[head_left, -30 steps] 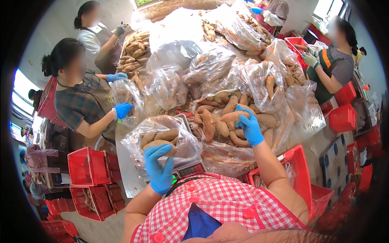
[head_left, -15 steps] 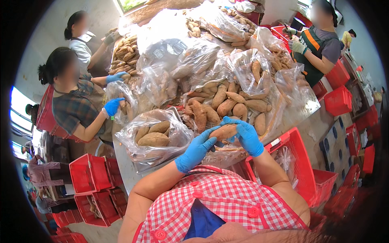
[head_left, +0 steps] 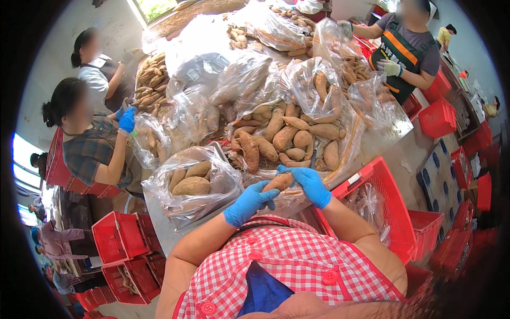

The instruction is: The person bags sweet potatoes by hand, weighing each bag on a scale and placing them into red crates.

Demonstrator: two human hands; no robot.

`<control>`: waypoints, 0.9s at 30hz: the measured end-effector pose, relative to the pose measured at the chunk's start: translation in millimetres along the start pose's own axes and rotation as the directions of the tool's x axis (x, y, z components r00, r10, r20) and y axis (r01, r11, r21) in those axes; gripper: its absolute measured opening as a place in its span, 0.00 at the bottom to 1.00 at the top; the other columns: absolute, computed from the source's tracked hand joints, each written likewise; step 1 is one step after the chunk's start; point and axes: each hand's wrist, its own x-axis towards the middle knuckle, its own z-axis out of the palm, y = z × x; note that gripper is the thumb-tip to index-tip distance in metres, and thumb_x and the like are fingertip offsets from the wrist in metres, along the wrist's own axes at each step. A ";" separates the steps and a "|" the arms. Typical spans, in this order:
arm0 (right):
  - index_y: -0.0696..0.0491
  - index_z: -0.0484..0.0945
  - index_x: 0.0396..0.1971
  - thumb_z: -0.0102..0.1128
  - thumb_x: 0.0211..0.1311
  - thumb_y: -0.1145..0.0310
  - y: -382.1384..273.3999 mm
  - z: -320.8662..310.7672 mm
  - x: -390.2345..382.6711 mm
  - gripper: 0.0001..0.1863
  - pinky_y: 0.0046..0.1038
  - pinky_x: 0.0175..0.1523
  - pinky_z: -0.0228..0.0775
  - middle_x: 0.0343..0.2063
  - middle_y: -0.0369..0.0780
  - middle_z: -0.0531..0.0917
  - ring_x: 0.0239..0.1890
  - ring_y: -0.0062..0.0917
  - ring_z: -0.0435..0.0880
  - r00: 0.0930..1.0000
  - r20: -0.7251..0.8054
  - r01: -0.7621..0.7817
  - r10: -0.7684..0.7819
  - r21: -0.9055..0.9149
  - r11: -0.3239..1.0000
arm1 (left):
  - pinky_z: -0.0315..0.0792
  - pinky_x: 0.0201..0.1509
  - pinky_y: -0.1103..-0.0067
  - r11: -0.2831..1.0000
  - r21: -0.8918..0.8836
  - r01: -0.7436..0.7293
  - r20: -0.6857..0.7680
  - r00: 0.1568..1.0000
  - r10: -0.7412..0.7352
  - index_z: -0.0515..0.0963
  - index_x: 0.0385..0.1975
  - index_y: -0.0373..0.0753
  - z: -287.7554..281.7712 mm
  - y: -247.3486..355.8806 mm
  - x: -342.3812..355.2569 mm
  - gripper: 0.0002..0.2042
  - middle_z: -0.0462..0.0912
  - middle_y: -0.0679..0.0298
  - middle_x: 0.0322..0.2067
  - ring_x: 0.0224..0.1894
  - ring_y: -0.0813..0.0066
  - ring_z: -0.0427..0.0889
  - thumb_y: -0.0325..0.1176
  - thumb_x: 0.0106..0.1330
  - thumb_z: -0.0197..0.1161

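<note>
Both my hands, in blue gloves, hold one sweet potato (head_left: 279, 182) between them just over the table's near edge. My left hand (head_left: 249, 203) wraps its fingers round the near left end. My right hand (head_left: 309, 185) grips the far right end, with its fingers bent over the top. Beyond them lies a heap of loose sweet potatoes (head_left: 284, 137) on plastic sheeting. Left of my hands stands an open clear plastic bag (head_left: 220, 182) with several sweet potatoes (head_left: 191, 186) inside.
More filled plastic bags (head_left: 239, 80) cover the table's middle. A red crate (head_left: 390, 207) tilts against the near right edge, with clear plastic in it. Red crates (head_left: 119, 239) are stacked at lower left. Co-workers (head_left: 98, 143) stand along the left side, and another (head_left: 406, 53) at far right.
My hands have shifted slightly left and down with the sweet potato. The left co-worker's gloved hands have drawn together above a bag. The far right co-worker's arm now reaches out over the table.
</note>
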 end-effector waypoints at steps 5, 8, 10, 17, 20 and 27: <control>0.59 0.80 0.46 0.49 0.70 0.61 69.1 -20.5 -6.3 0.18 0.24 0.43 0.71 0.35 0.37 0.83 0.33 0.20 0.77 0.937 -0.186 -0.297 0.294 0.013 0.955 | 0.61 0.25 0.85 0.972 0.023 0.233 -0.115 0.967 -0.229 0.78 0.40 0.31 -1.5 -22.6 21.0 0.22 0.76 0.64 0.19 0.20 0.81 0.72 0.49 0.62 0.63; 0.57 0.81 0.43 0.55 0.67 0.64 96.2 -57.3 1.2 0.13 0.24 0.44 0.71 0.37 0.37 0.83 0.35 0.20 0.78 0.908 -0.382 -0.221 0.174 -0.083 0.972 | 0.68 0.32 0.83 0.969 -0.154 0.193 -0.252 0.941 -0.227 0.69 0.56 0.32 -13.4 -46.4 43.4 0.27 0.81 0.58 0.31 0.29 0.76 0.77 0.47 0.66 0.59; 0.58 0.80 0.44 0.56 0.65 0.68 115.3 -96.7 8.1 0.12 0.26 0.47 0.72 0.39 0.39 0.83 0.39 0.23 0.79 0.844 -0.537 -0.103 -0.015 -0.188 0.977 | 0.68 0.40 0.81 0.986 -0.152 0.064 -0.309 0.945 -0.109 0.67 0.59 0.34 -1.4 -44.5 49.4 0.26 0.80 0.58 0.40 0.37 0.74 0.77 0.45 0.67 0.57; 0.59 0.75 0.53 0.56 0.63 0.71 93.3 -167.2 56.7 0.18 0.28 0.53 0.72 0.48 0.44 0.81 0.48 0.28 0.80 0.798 -0.576 -0.170 -0.177 -0.497 0.851 | 0.62 0.65 0.77 0.998 -0.031 -0.063 -0.036 0.997 0.062 0.62 0.66 0.36 -6.6 -47.5 51.7 0.26 0.70 0.55 0.59 0.61 0.69 0.69 0.34 0.69 0.56; 0.58 0.71 0.57 0.61 0.59 0.66 89.3 -155.6 89.6 0.26 0.33 0.57 0.70 0.53 0.47 0.77 0.53 0.36 0.78 0.874 -0.472 -0.205 -0.112 -0.569 0.796 | 0.64 0.61 0.76 0.999 -0.027 -0.038 -0.077 0.996 0.036 0.68 0.61 0.35 -8.9 -39.1 45.9 0.22 0.74 0.59 0.56 0.57 0.72 0.71 0.31 0.68 0.55; 0.56 0.68 0.53 0.75 0.39 0.55 94.9 -122.8 139.0 0.40 0.40 0.55 0.71 0.46 0.53 0.77 0.48 0.46 0.77 0.835 -0.550 -0.490 0.029 -0.717 0.496 | 0.69 0.54 0.78 0.998 0.017 -0.053 -0.074 0.996 0.055 0.72 0.57 0.33 -15.0 -36.3 52.1 0.18 0.79 0.60 0.49 0.49 0.74 0.76 0.32 0.70 0.52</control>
